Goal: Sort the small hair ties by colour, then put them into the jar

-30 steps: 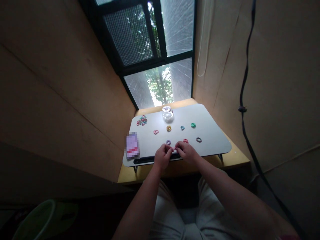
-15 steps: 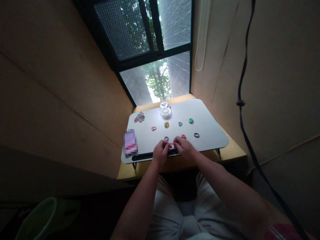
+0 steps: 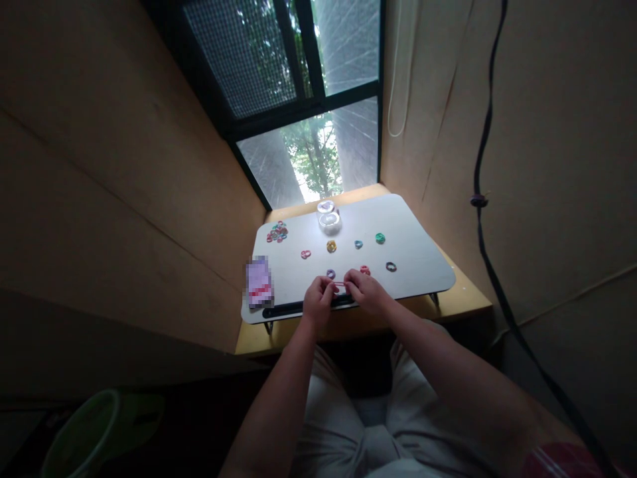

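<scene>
A thin pink hair tie (image 3: 339,284) is stretched between my two hands, above the near edge of the white lap table (image 3: 423,265). My left hand (image 3: 319,297) pinches one end of it, fingers closed. The other end is in the closed fingers of my right hand (image 3: 365,289). Just beyond my hands lie a purple hair tie (image 3: 331,273) and a red cluster of hair ties (image 3: 365,270). Farther off are pink (image 3: 305,254), yellow (image 3: 331,246), blue (image 3: 358,244), green (image 3: 380,238) and dark (image 3: 391,267) ones.
A mixed pile of hair ties (image 3: 277,232) lies at the far left. Behind the middle stands a clear plastic container (image 3: 329,221). A blurred purple item (image 3: 259,282) rests at the left edge. A black strip (image 3: 283,310) runs along the front. A green basket (image 3: 82,431) sits on the floor.
The pink hair tie between my hands looks pulled narrower, its strands closer together. Both hands stay in nearly the same place; the view has shifted slightly.
</scene>
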A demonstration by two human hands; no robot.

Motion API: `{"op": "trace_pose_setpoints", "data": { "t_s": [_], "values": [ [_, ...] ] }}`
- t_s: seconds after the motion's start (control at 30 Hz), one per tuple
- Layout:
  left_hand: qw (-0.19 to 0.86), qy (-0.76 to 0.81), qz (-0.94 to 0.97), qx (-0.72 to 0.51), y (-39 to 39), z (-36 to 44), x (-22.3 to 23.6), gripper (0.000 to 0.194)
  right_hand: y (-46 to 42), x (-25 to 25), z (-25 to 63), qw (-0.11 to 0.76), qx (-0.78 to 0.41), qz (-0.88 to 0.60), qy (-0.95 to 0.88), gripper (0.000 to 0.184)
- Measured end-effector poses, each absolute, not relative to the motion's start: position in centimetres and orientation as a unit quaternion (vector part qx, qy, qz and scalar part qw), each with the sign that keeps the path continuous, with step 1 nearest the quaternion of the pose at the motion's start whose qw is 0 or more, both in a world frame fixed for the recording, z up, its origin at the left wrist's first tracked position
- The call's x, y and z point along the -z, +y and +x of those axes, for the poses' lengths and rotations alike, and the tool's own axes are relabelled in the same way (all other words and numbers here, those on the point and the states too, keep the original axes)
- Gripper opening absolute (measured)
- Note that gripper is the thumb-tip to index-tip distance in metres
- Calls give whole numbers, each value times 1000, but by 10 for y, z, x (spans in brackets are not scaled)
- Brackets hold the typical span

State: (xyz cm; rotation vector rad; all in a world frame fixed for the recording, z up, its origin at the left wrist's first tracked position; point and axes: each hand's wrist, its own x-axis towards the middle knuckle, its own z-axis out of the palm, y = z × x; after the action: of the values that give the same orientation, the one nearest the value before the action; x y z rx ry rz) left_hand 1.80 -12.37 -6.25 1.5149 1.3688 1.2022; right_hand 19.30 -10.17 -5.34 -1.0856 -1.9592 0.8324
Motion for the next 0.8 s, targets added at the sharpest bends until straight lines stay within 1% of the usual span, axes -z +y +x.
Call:
{"op": "trace_pose_setpoints", "data": {
  "t_s": [0.13,0.33,0.8],
  "values": [
    [338,545,632,-435,-126,18,60,19,-102,54,193,377,-315,-420,-763,10],
    [280,558,662,-415,-129,19,57,20,-102,54,194,391,-317,-408,-762,9],
    [278,553,657,-430,-130,23,50,16,-100,60,193,415,-345,-399,-742,10]
  ]
}}
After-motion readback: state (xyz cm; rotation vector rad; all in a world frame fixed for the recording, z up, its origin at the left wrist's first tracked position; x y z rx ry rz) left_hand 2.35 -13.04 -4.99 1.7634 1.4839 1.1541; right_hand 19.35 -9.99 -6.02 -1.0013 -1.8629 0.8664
